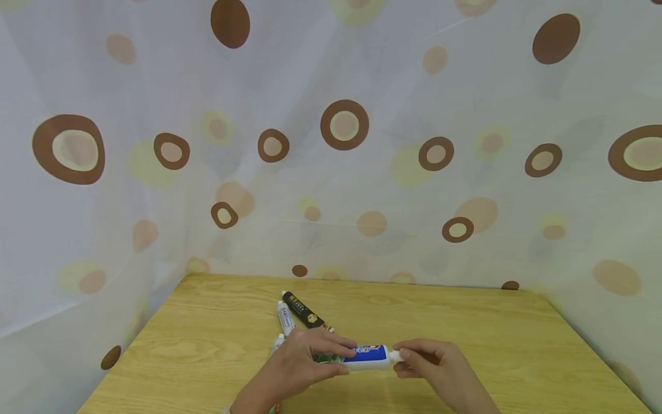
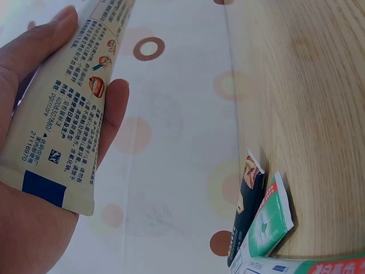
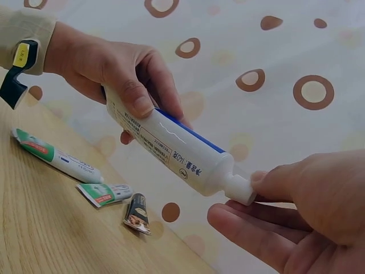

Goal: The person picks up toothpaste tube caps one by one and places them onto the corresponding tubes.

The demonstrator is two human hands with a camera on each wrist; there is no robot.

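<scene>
A white and blue toothpaste tube [image 1: 368,357] is held level above the table, its white cap [image 3: 240,189] toward the right. My left hand [image 1: 300,362] grips the body of the tube, thumb on one side and fingers on the other. At the other end, my right hand [image 1: 442,365] pinches the cap between thumb and fingers. The left wrist view shows the printed back of the tube [image 2: 68,114] and its flat crimped end near the left palm. In the right wrist view, the cap sits at the neck of the tube.
On the wooden table [image 1: 207,322], behind and beside my left hand, lie a black tube [image 1: 302,309] and two white and green tubes, one longer [image 3: 60,161] and one shorter [image 3: 105,194]. A dotted white sheet [image 1: 383,184] hangs along the table's back and sides.
</scene>
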